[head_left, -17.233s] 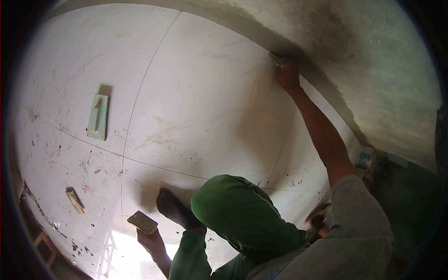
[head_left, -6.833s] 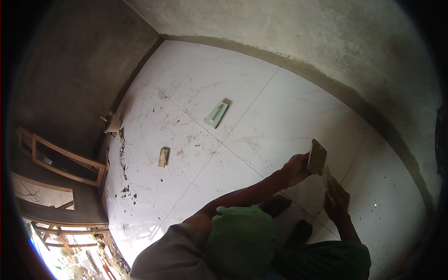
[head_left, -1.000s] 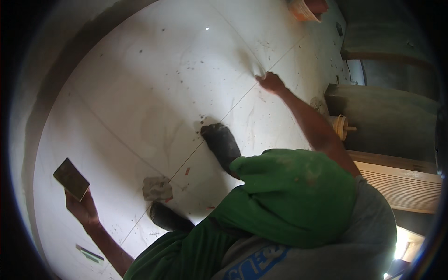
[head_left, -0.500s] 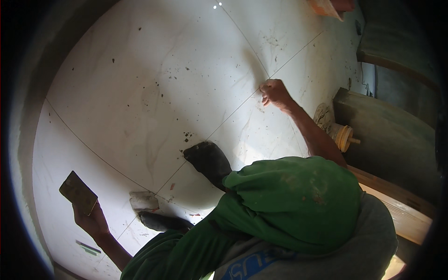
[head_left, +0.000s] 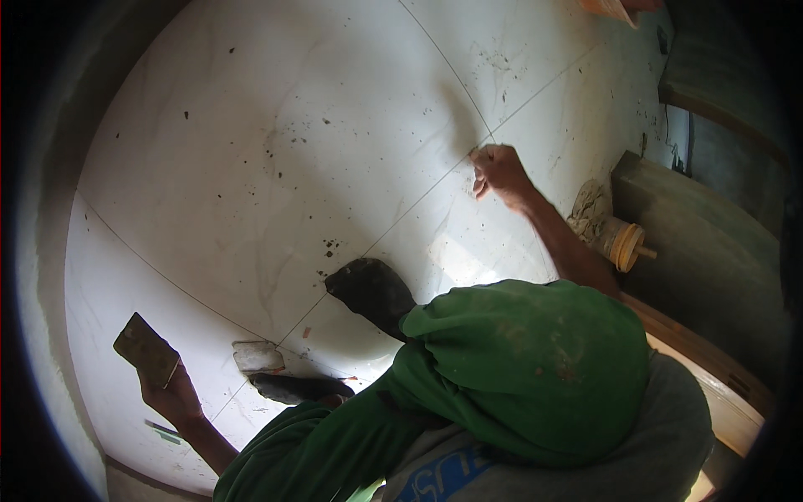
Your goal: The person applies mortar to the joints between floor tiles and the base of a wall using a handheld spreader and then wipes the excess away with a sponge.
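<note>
My left hand [head_left: 174, 400] is closed on a flat, dark rectangular plate [head_left: 144, 347] held up over the floor at the lower left; its exact kind cannot be told. Farther forward, my right hand [head_left: 503, 174] has its fingers curled together at a thin seam between pale floor tiles [head_left: 376, 125], just short of where two seams cross. Whatever it pinches is hidden or too small to name. Dark crumbs dot the tiles. A greyish rectangular block [head_left: 258, 356] lies by my dark shoe [head_left: 297, 387], and my other shoe [head_left: 370, 287] rests across a seam.
A bucket with a yellow rim [head_left: 626, 248] lies sideways at the right, beside a grey lump of mortar-like material [head_left: 590, 203] and a concrete ledge [head_left: 686, 209]. An orange container [head_left: 615, 8] stands far right. Thin green strips [head_left: 163, 431] lie near my left wrist.
The view has shifted slightly. My right hand stays near the seam crossing with its fingers still curled. My left hand keeps hold of the dark plate, a little lower in the picture.
</note>
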Action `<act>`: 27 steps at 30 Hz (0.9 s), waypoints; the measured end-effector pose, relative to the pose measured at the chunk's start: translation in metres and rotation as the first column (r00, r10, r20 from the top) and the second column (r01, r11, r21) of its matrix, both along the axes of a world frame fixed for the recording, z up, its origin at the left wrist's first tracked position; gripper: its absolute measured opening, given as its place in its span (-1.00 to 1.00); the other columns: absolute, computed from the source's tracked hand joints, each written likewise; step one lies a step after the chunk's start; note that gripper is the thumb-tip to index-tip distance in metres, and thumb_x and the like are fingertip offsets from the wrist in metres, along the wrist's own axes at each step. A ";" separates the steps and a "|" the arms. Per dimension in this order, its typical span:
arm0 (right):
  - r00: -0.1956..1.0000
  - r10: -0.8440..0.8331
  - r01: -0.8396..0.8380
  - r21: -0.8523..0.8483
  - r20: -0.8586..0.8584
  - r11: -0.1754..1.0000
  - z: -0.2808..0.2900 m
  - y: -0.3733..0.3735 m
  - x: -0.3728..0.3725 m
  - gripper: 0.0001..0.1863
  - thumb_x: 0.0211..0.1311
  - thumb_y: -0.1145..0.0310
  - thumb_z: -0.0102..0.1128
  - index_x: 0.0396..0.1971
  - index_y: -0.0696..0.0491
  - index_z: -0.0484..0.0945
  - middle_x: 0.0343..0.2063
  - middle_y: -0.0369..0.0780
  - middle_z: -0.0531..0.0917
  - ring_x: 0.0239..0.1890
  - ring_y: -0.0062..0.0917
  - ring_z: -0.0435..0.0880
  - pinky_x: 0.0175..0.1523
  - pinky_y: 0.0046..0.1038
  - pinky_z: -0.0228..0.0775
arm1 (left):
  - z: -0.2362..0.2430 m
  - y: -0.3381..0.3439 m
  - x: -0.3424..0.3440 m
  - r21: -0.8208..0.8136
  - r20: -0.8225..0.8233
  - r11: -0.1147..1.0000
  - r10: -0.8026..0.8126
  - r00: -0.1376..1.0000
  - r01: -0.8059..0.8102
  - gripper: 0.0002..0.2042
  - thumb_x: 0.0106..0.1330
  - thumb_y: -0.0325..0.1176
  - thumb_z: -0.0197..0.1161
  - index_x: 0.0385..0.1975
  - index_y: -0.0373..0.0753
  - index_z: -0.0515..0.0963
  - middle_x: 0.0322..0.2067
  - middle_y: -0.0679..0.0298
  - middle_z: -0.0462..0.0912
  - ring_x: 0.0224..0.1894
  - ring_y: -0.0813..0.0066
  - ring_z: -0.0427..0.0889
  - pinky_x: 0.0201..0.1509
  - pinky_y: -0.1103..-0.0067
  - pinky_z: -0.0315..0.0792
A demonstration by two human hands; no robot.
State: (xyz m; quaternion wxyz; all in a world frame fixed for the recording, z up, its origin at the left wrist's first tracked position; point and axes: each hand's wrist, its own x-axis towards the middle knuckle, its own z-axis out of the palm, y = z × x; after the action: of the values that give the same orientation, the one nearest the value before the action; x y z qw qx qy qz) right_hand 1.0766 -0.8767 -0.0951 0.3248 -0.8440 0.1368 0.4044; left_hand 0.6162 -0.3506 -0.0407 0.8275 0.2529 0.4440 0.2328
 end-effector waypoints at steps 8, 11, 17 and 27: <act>0.991 -0.131 0.131 0.015 0.025 0.991 0.010 0.005 -0.009 -0.71 0.43 0.34 0.08 -0.44 0.24 0.56 -0.59 -0.13 0.58 -0.60 -0.37 0.69 -0.51 -0.32 0.68 | -0.001 -0.002 0.008 0.025 -0.005 0.999 0.047 0.999 -0.046 -0.61 0.64 -0.35 0.02 0.30 -0.49 0.41 0.13 -0.05 0.60 0.13 0.12 0.62 0.17 0.31 0.54; 0.996 -0.080 0.078 -0.049 -0.048 0.996 0.006 0.007 0.001 -0.67 0.45 0.24 0.13 -0.44 0.20 0.56 -0.66 -0.21 0.56 -0.70 -0.43 0.63 -0.55 -0.33 0.67 | -0.005 0.001 0.003 0.006 0.039 1.000 0.009 0.999 -0.009 -0.61 0.64 -0.35 0.02 0.30 -0.50 0.41 0.13 -0.06 0.60 0.14 0.12 0.62 0.20 0.31 0.55; 0.997 0.008 -0.016 0.103 0.077 0.995 -0.012 -0.004 0.003 -0.69 0.35 0.35 0.01 -0.58 0.17 0.52 -0.71 -0.18 0.52 -0.70 -0.46 0.60 -0.67 -0.39 0.49 | -0.009 0.000 0.001 0.000 0.047 1.000 0.027 0.999 -0.027 -0.61 0.63 -0.36 0.01 0.30 -0.50 0.41 0.15 -0.07 0.59 0.15 0.11 0.62 0.23 0.30 0.54; 0.995 -0.090 0.076 0.238 0.047 0.968 0.037 -0.009 0.004 -0.68 0.52 0.34 0.12 -0.51 0.10 0.56 -0.66 -0.23 0.56 -0.66 -0.47 0.62 -0.60 -0.45 0.54 | -0.013 0.006 -0.016 0.020 0.041 0.996 0.085 0.996 -0.086 -0.63 0.63 -0.35 0.00 0.26 -0.50 0.43 0.11 -0.04 0.59 0.08 0.15 0.61 0.12 0.32 0.51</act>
State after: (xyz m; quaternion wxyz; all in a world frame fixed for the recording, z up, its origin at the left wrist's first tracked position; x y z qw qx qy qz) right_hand 1.0805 -0.8856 -0.0577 0.4434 -0.8042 0.1135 0.3792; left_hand 0.5998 -0.3443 -0.0536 0.8226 0.2381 0.4352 0.2779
